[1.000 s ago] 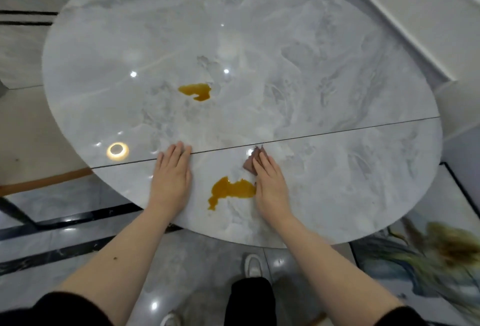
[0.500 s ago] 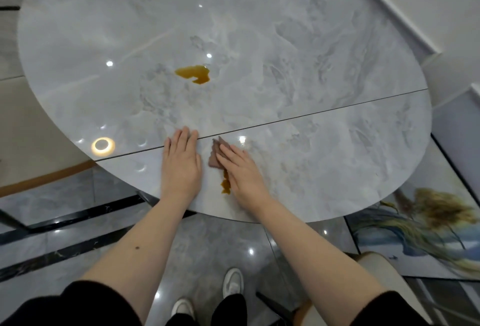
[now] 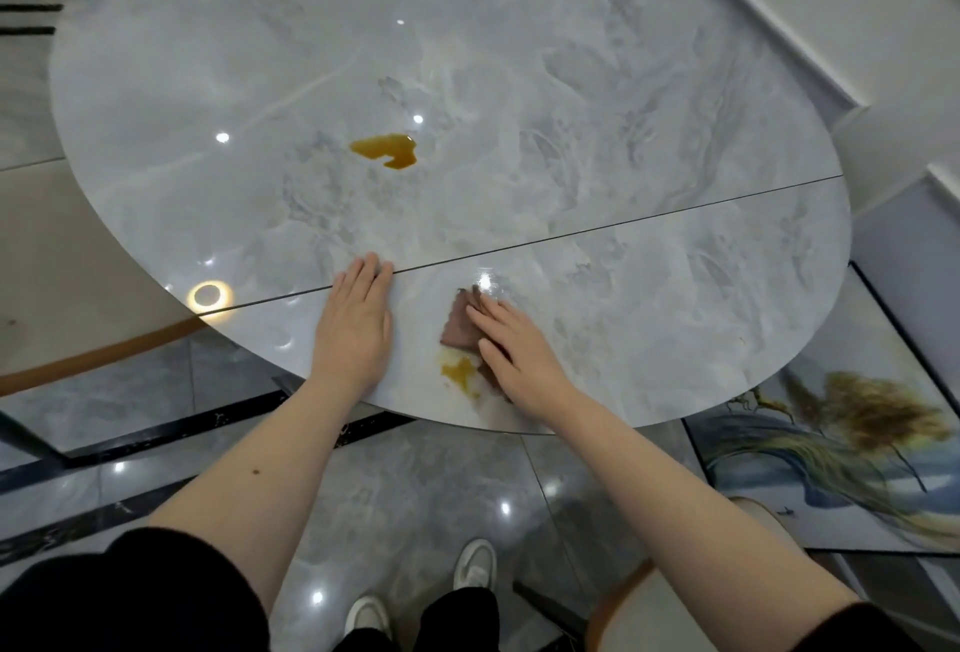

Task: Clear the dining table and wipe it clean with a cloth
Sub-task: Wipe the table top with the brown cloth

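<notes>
A round grey marble table (image 3: 597, 95) fills the view. My right hand (image 3: 514, 352) presses flat on a small brown cloth (image 3: 460, 326) near the table's front edge. Just left of that hand lies a smeared remnant of an amber spill (image 3: 460, 373), partly under the cloth. A second amber puddle (image 3: 387, 151) sits further in, near the table's middle. My left hand (image 3: 356, 326) rests flat on the tabletop with fingers together, holding nothing, a little left of the cloth.
A dark seam (image 3: 649, 223) crosses the tabletop from left to right. A framed painting (image 3: 841, 454) lies on the glossy floor at the right. A rounded chair back (image 3: 644, 594) sits low at the right, by my feet (image 3: 475, 566).
My right hand has swept the cloth left over the near spill and back right, leaving only a small smear. The left hand stayed flat on the table. The camera shifted slightly.
</notes>
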A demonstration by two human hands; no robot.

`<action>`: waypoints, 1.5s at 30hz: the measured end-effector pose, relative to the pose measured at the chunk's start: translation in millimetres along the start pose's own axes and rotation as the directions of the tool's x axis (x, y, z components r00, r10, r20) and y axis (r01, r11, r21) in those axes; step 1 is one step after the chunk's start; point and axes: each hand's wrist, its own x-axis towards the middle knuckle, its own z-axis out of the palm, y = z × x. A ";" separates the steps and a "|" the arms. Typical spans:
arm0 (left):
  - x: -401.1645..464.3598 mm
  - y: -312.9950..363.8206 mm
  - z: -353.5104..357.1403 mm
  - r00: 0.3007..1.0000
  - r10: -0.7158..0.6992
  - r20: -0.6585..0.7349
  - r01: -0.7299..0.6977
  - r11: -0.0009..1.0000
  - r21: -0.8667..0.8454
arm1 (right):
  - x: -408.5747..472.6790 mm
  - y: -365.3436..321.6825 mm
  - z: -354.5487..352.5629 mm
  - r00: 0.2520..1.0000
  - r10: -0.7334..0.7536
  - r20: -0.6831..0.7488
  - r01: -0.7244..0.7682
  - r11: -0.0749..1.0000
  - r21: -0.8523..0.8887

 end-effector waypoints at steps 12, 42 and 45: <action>0.3 0.8 -0.1 0.999 0.007 -0.032 -0.007 1.000 -0.019 | 14.2 -11.7 36.3 0.987 -0.113 0.112 0.137 0.960 -0.245; -16.3 80.5 -35.8 0.962 -0.082 0.260 0.142 0.965 -0.219 | -56.8 -22.7 -45.3 0.900 0.431 0.065 -0.352 0.631 0.691; -9.7 107.4 -43.6 0.905 -0.158 0.396 0.352 0.801 -0.484 | -51.3 -38.3 -54.7 0.839 0.525 0.145 -0.349 0.314 0.883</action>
